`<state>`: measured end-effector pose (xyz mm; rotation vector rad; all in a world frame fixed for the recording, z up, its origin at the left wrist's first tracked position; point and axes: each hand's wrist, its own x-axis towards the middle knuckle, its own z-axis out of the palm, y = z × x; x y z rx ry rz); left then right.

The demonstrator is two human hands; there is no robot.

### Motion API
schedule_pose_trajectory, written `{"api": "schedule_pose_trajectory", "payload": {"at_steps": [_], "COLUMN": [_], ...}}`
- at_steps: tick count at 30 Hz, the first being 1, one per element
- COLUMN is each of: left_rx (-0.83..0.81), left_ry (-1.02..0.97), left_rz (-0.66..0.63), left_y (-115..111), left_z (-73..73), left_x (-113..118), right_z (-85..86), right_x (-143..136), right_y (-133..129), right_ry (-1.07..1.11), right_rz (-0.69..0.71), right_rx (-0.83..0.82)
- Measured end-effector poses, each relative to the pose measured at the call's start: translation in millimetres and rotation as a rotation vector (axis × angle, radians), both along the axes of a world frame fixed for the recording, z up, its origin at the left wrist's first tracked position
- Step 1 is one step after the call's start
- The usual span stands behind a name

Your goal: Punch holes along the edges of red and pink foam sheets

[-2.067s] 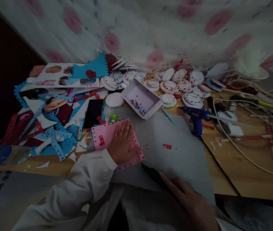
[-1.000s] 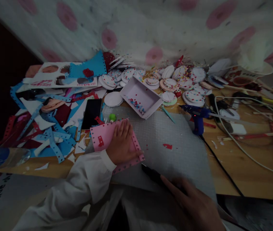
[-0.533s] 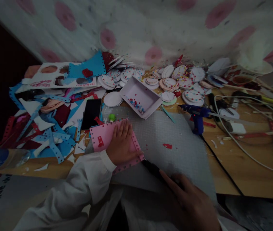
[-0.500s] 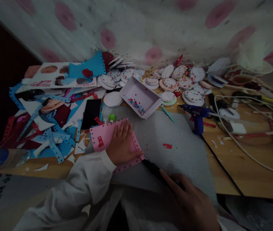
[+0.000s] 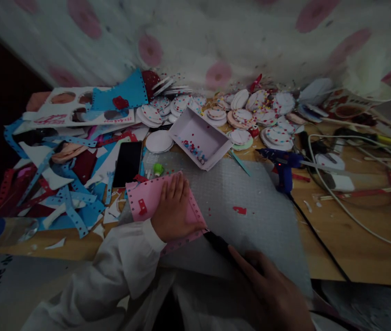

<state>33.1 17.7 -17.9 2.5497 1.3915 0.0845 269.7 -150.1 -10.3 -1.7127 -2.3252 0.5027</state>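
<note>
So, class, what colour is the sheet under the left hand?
The sheet under the left hand is pink; the head view shows it best.

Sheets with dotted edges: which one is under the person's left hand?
The pink sheet: the left hand lies flat on it. The blue sheet, bearing a red piece, lies farther back, and no hand touches it.

A loose, wrinkled, pale grey left sleeve (image 5: 126, 262) with a plain cuff (image 5: 152, 236).
</note>
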Motion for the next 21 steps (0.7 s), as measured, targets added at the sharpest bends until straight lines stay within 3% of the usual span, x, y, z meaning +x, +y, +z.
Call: {"api": "schedule_pose_trajectory", "payload": {"at_steps": [8, 14, 21], "left_rx": [-0.013, -0.008, 0.005], "left_ry": [0.028, 0.019, 0.017], "left_rz": [-0.005, -0.012, -0.011], "left_y": [0, 0, 0], "left_z": [5.5, 3.1, 1.3], "left_x": [1, 0, 0], "right_z": [2.8, 11.1, 11.2], "right_x": [-2, 0, 7], "right_y": [8, 20, 30], "right_ry": [0.006, 0.046, -0.052], "right_rz": [-0.054, -0.013, -0.043], "right_rx": [0.07, 0.099, 0.193]}}
